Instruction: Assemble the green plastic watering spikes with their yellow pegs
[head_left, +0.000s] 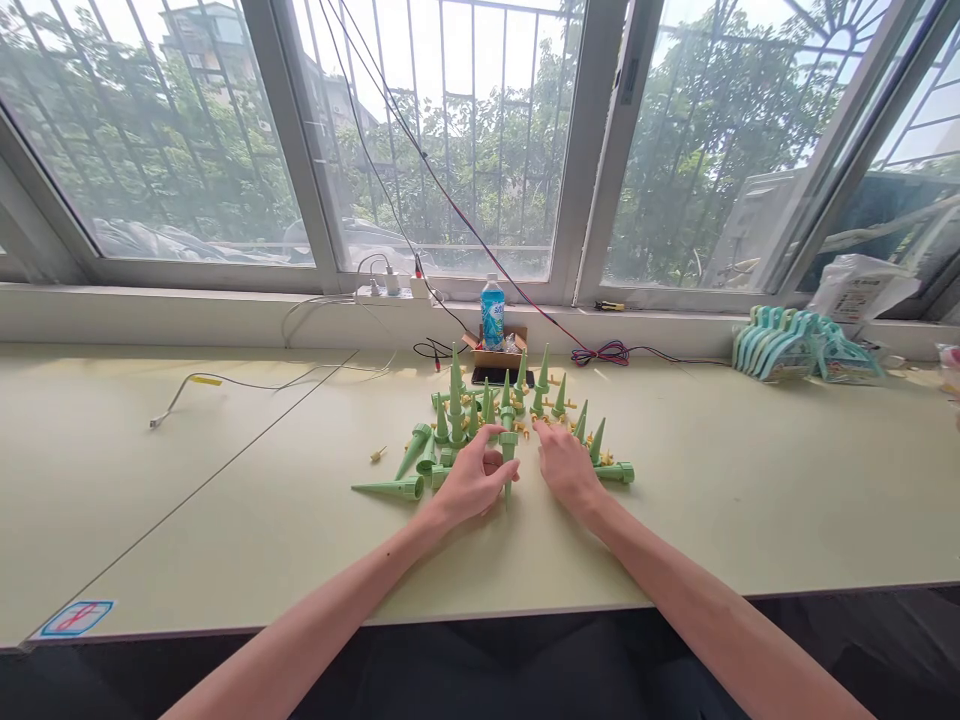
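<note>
My left hand (480, 472) is closed around a green plastic watering spike (508, 452), held with its capped end up and its tip pointing down. My right hand (566, 462) is low over the table, fingers curled together beside small yellow valves (526, 431); whether something is between the fingertips is hidden. Several more green spikes stand on their caps behind the hands, such as a tall stacked one (455, 395). Other spikes lie on their sides, including one at the left (390, 488) and one by my right wrist (616, 472).
A loose yellow valve (378, 454) lies left of the pile. Behind it are a dark phone (491, 377), a cardboard box (495, 357) and a blue bottle (493, 315). Coiled cables (604, 353) and turquoise hangers (780, 345) lie toward the back right; a white cable (176, 395) runs left.
</note>
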